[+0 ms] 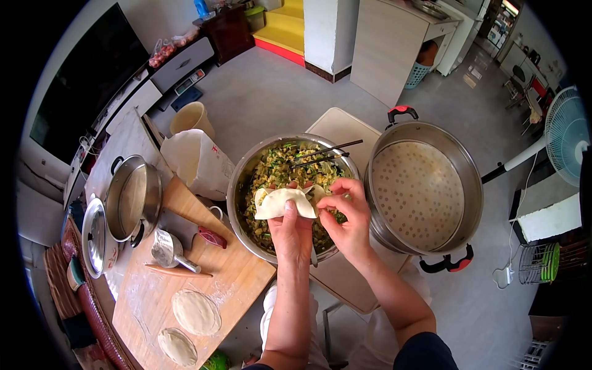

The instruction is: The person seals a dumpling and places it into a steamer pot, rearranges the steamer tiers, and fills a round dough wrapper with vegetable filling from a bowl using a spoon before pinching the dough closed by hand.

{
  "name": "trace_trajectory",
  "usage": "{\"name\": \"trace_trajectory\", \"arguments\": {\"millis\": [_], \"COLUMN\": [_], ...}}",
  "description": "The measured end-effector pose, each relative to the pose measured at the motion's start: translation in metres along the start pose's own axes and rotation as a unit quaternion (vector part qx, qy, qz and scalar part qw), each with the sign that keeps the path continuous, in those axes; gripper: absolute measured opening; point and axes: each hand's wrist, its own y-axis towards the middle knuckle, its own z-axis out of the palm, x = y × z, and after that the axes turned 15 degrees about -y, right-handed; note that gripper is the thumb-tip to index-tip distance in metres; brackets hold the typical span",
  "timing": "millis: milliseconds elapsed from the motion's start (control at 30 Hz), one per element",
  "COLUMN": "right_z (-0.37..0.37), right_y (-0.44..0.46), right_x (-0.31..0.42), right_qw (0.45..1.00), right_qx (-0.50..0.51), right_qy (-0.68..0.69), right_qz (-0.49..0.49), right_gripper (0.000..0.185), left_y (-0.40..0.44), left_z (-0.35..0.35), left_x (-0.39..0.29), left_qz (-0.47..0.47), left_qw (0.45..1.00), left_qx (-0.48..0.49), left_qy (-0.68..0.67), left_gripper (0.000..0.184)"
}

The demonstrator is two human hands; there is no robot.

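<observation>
Our left hand point(292, 232) grips the dough point(275, 205), our right hand point(350, 216) pinching its edge, above the bowl point(235, 185) of filling point(271, 163).

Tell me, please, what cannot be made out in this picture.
All in the head view:
- Left hand: fingers mostly hidden by the folded dough.
- Bowl: bottom covered by filling.
- Fan: cut off by the dark right edge.
- Green object: cut off by the bottom edge.

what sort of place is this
Probably a home's living area doubling as a cooking space: a large, dark television-like screen stands on one side, a fan on the other, and a wooden board bears flattened dough rounds.
</observation>
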Motion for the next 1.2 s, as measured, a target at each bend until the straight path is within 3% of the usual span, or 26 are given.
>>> {"name": "trace_trajectory", "arguments": {"millis": [300,433,567,667,767,867,1000,1200], "right_z": [0.003,-0.012,-0.010,-0.002,-0.007,-0.011,-0.006,-0.005], "right_y": [0.001,0.010,0.006,-0.004,0.004,0.005,0.007,0.007], "right_x": [-0.001,0.011,-0.003,-0.033,-0.012,-0.004,-0.005,-0.002], "right_qw": [0.994,0.999,0.994,0.996,0.997,0.998,0.995,0.994], "right_qx": [0.019,0.026,0.018,0.029,0.051,0.040,0.053,0.066], "right_qy": [-0.084,-0.004,0.064,-0.087,-0.043,0.006,-0.006,-0.033], "right_qz": [-0.071,-0.028,0.081,0.007,0.033,-0.042,-0.088,-0.084], "right_gripper": [0.030,0.028,0.015,0.013,0.015,0.017,0.021,0.025], "left_y": [0.000,0.001,0.002,0.003,0.003,0.004,0.004,0.004], "left_z": [-0.002,-0.001,-0.001,0.000,0.002,-0.001,-0.002,-0.002], "left_x": [0.001,-0.002,-0.006,-0.009,-0.010,-0.012,-0.010,-0.009], "left_qz": [0.000,0.002,0.014,0.020,0.026,0.031,0.026,0.010], "left_qw": [1.000,1.000,1.000,1.000,1.000,0.999,1.000,1.000], "left_qx": [0.020,0.003,0.004,-0.009,-0.010,-0.027,-0.004,0.001], "left_qy": [0.016,-0.003,-0.005,0.008,-0.001,-0.010,-0.014,-0.023], "left_gripper": [0.043,0.048,0.046,0.045,0.044,0.045,0.046,0.048]}}
